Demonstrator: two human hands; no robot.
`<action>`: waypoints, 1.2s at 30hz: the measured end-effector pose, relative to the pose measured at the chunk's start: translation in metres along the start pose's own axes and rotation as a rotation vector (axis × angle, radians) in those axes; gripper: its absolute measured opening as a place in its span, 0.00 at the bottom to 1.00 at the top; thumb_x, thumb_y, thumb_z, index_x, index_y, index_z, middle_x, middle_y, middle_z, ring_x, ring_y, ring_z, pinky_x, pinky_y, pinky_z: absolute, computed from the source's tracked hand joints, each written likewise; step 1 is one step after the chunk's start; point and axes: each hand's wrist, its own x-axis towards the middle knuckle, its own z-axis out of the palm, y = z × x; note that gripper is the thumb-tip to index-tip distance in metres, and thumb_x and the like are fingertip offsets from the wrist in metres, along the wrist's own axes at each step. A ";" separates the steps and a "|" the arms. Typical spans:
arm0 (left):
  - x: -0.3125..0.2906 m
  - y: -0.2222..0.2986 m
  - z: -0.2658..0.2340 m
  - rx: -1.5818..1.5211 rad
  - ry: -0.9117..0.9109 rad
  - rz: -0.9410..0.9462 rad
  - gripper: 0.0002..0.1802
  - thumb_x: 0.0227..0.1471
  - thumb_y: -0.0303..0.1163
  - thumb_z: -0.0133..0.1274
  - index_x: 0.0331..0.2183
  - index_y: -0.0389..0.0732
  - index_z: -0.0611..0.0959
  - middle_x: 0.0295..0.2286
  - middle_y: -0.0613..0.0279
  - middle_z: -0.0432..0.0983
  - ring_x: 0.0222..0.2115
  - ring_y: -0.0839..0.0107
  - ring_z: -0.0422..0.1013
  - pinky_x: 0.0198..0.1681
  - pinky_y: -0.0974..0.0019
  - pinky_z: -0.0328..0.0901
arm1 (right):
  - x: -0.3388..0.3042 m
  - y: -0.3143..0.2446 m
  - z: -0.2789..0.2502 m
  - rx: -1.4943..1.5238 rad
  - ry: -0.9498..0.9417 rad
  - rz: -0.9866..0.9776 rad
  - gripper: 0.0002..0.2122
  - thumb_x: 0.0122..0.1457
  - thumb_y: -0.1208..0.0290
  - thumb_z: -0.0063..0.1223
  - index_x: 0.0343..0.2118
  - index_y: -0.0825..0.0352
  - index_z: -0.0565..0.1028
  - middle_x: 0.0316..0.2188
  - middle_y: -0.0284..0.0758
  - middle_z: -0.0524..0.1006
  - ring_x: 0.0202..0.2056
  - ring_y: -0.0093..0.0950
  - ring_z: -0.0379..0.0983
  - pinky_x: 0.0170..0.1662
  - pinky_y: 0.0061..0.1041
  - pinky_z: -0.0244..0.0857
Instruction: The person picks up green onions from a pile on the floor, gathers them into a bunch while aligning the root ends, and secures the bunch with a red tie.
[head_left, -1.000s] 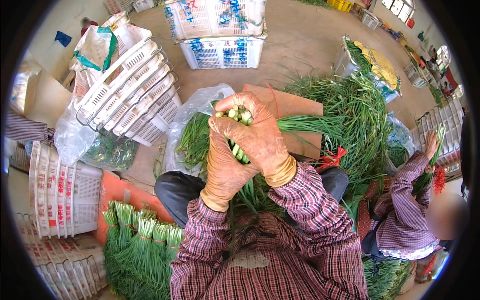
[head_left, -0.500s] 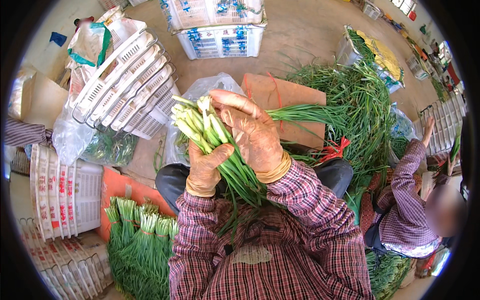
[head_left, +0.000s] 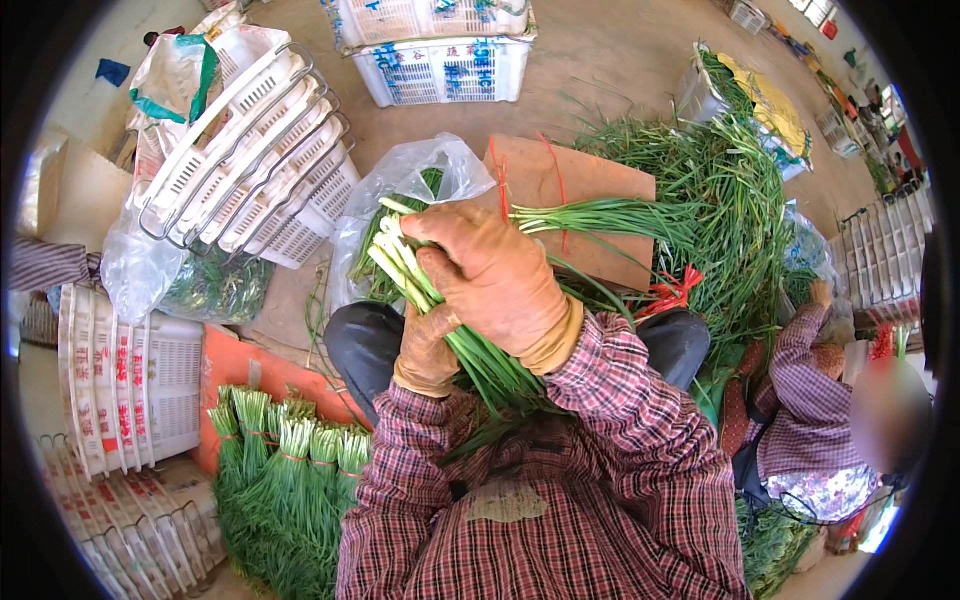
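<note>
A bunch of green chives [head_left: 490,366] with pale stalk ends slants across my lap, white ends up and to the left. My left hand [head_left: 428,352], in a tan rubber glove, grips it from below, its fingers mostly hidden under the stalks. Over the top, my right hand [head_left: 505,275], gloved likewise, curls its fingers round the stalks near the white ends. Beyond it, a few loose chives [head_left: 610,219] lie across a brown board [head_left: 580,180] that has red ties [head_left: 556,180] on it. More greens show in a clear plastic bag [head_left: 447,165] behind my hands.
Tied chive bundles [head_left: 295,490] stand on an orange sheet [head_left: 270,365] at my left. A big heap of loose greens [head_left: 715,215] lies to the right, near red ties [head_left: 672,290]. White crates [head_left: 245,150] are stacked far left. A co-worker [head_left: 810,400] sits at the right.
My right hand has turned its back upward and closed over the stalks, hiding more of them. My left hand has shifted slightly right and down. The co-worker's raised arm has come down.
</note>
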 end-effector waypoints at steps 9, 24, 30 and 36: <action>-0.011 -0.004 -0.011 -0.032 -0.009 -0.045 0.42 0.43 0.31 0.63 0.60 0.36 0.67 0.47 0.55 0.76 0.44 0.59 0.77 0.47 0.58 0.75 | 0.009 0.013 -0.013 -0.106 -0.191 0.162 0.30 0.57 0.60 0.64 0.62 0.63 0.69 0.46 0.40 0.79 0.42 0.33 0.77 0.44 0.29 0.71; -0.083 0.044 -0.083 0.180 0.340 0.110 0.46 0.43 0.36 0.67 0.62 0.38 0.66 0.51 0.54 0.74 0.53 0.58 0.71 0.59 0.54 0.66 | -0.071 0.013 0.069 0.611 -0.781 0.573 0.45 0.52 0.49 0.69 0.67 0.67 0.59 0.57 0.41 0.72 0.57 0.32 0.70 0.61 0.28 0.60; -0.094 0.063 -0.074 0.230 0.485 0.228 0.35 0.51 0.32 0.67 0.58 0.37 0.71 0.47 0.59 0.77 0.47 0.65 0.75 0.54 0.61 0.69 | -0.086 0.003 0.088 0.039 -0.683 0.386 0.42 0.51 0.48 0.66 0.65 0.65 0.62 0.54 0.43 0.76 0.51 0.40 0.76 0.52 0.32 0.70; -0.096 0.063 -0.106 0.141 0.565 0.126 0.28 0.50 0.26 0.66 0.52 0.37 0.76 0.42 0.59 0.80 0.43 0.65 0.77 0.50 0.60 0.73 | -0.059 0.021 0.075 0.337 -0.921 0.525 0.33 0.58 0.51 0.61 0.61 0.68 0.68 0.49 0.49 0.78 0.49 0.40 0.78 0.53 0.31 0.69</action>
